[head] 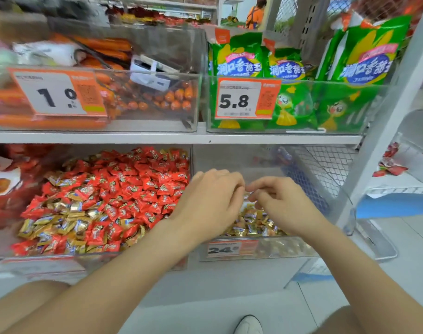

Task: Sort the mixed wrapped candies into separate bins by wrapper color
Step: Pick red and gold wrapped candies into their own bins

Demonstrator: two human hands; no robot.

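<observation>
The left clear bin [133, 257] on the lower shelf holds a mixed heap of red candies [138, 186] and gold candies [49, 225]. The right clear bin [265, 251] holds only gold-wrapped candies [251, 225]. Both my hands hover palm down over that right bin. My left hand [210, 201] has its fingers bent downward, with the tips hidden. My right hand [278, 203] has its fingers curled toward the left hand, and the fingertips of the two hands nearly meet. I cannot see any candy between the fingers of either hand.
An upper shelf [157, 137] carries a clear bin of orange sausages [94, 100] and a bin of green snack bags [290, 104]. A wire mesh panel [326, 169] and a white post [379, 150] stand right of the candy bin. A price tag [232, 249] hangs on its front.
</observation>
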